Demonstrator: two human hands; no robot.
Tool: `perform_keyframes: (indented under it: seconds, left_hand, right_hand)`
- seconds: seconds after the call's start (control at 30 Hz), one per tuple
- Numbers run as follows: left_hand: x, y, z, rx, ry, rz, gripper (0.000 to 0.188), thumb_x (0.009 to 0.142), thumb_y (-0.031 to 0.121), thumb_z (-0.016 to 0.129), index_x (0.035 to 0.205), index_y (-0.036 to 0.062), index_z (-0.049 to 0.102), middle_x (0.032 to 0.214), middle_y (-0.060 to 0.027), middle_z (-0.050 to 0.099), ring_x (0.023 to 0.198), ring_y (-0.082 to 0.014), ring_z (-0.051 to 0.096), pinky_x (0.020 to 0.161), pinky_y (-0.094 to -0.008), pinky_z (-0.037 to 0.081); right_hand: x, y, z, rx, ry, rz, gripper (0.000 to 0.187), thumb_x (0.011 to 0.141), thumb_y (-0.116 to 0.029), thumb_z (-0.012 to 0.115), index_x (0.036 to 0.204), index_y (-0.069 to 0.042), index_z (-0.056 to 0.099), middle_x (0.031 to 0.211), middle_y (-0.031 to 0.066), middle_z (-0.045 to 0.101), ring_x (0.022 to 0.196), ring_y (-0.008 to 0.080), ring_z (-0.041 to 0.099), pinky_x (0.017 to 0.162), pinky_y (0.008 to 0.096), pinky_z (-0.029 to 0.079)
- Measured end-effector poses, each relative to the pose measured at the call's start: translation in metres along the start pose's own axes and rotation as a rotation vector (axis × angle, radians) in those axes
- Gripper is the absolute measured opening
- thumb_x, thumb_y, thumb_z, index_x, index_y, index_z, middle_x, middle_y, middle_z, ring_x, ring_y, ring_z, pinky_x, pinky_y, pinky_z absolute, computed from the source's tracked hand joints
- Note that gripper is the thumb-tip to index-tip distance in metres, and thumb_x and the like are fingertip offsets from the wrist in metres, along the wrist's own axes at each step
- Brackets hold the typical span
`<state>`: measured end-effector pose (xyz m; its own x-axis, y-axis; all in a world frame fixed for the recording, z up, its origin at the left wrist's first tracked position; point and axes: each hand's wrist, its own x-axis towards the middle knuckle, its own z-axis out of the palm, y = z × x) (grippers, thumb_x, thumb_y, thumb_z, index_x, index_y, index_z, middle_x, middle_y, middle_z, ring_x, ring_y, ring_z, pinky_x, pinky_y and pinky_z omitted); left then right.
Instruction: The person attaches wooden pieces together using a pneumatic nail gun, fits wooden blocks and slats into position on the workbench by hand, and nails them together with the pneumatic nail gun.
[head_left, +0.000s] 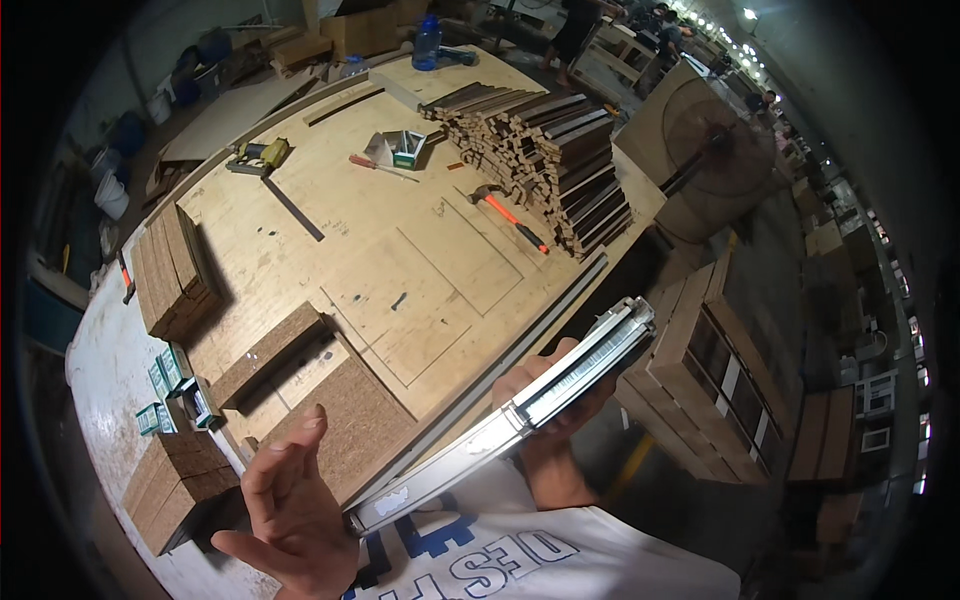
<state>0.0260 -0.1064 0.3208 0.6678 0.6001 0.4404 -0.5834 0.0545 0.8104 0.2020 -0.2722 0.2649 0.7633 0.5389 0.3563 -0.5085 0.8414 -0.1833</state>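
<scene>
My right hand (560, 395) is wrapped round a nail gun. Its long silver magazine (470, 450) slants across in front of my shirt, drawn out. A close row of thin metal nails (575, 383) shows in the upper part. The gun's body is mostly hidden behind the magazine and my fingers. At the magazine's lower end, my left hand (295, 520) is raised with its fingers apart and nothing visible in it. A chipboard panel (345, 430) lies on the bench just beyond this hand.
On the workbench (330, 250) lie a hammer (510, 218), a yellow-green nail gun (262, 155), a screwdriver (383, 167) and small green boxes (170, 370). Wood strips (560, 150) are piled at the far right; stacked boards (175, 270) stand left. A large fan (710, 145) stands beyond the bench.
</scene>
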Motion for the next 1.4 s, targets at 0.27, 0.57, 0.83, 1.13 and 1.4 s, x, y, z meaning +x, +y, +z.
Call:
perform_keyframes:
  seconds: [0.27, 0.57, 0.83, 1.13, 1.4]
  left_hand:
    - [0.061, -0.052, 0.039, -0.124, -0.04, -0.26, 0.088, 0.097, 0.071, 0.01, 0.146, 0.0012, 0.031, 0.133, -0.0226, 0.055, 0.13, -0.0306, 0.049, 0.115, -0.0458, 0.026]
    - [-0.015, -0.116, -0.16, 0.468, 0.435, -0.369, 0.058, 0.107, 0.046, 0.034, 0.118, -0.0029, 0.061, 0.093, -0.0135, 0.069, 0.089, -0.0217, 0.067, 0.085, -0.0359, 0.052]
    - [-0.11, -0.167, -0.277, 1.465, 0.329, -0.359, 0.038, 0.096, 0.021, 0.053, 0.125, -0.0024, 0.059, 0.109, -0.0271, 0.064, 0.104, -0.0416, 0.059, 0.092, -0.0505, 0.044]
    - [-0.124, -0.208, -0.168, 1.368, -0.045, -0.218, 0.033, 0.095, 0.023, 0.058, 0.119, 0.0004, 0.061, 0.112, -0.0175, 0.061, 0.107, -0.036, 0.056, 0.099, -0.0474, 0.041]
    - [-0.105, -0.231, -0.189, 1.518, 0.056, -0.319, 0.047, 0.097, 0.026, 0.054, 0.134, -0.0035, 0.047, 0.121, -0.0202, 0.054, 0.116, -0.0348, 0.048, 0.103, -0.0509, 0.034]
  right_hand:
    - [-0.012, 0.021, -0.019, 0.018, 0.023, 0.191, 0.073, 0.089, -0.071, 0.048, 0.113, -0.003, 0.06, 0.05, -0.0051, 0.045, 0.046, 0.0111, 0.044, 0.053, 0.0257, 0.038]
    - [0.015, -0.011, -0.018, -1.081, 0.566, 0.307, 0.024, 0.091, -0.022, 0.072, 0.078, -0.004, 0.063, 0.07, 0.0051, 0.058, 0.06, 0.0148, 0.054, 0.058, 0.03, 0.044]
    - [0.0, 0.012, -0.109, -2.309, 0.178, 0.824, 0.034, 0.078, -0.025, 0.079, 0.091, 0.004, 0.069, 0.082, 0.0239, 0.07, 0.085, 0.0367, 0.07, 0.072, 0.0405, 0.051]
    - [0.016, 0.08, -0.213, -2.629, -0.19, 0.688, 0.05, 0.087, -0.024, 0.068, 0.126, 0.004, 0.057, 0.108, 0.0301, 0.065, 0.102, 0.0473, 0.062, 0.086, 0.0511, 0.049]
    - [-0.035, 0.129, -0.21, -2.045, -0.437, 0.592, 0.034, 0.093, -0.015, 0.057, 0.117, 0.009, 0.06, 0.114, 0.0271, 0.06, 0.107, 0.0414, 0.058, 0.096, 0.0457, 0.045]
